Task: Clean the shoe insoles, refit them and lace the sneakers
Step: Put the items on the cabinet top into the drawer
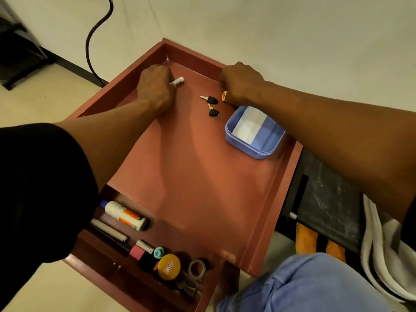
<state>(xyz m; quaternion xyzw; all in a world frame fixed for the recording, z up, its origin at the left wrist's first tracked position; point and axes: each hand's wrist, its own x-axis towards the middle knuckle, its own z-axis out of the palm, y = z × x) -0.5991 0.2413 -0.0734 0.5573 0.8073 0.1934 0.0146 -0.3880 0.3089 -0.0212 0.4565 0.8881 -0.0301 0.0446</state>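
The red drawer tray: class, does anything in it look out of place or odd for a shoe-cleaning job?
Yes. The red drawer tray holds two black-headed keys, a blue plastic tub and a white battery-like cylinder at the left hand. No insoles or laces show here.

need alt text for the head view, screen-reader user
Both hands reach into a red-brown drawer: the left hand holds a small white tube, the right hand grips a small orange-and-yellow item. Two black-headed keys and a blue tub lie between.
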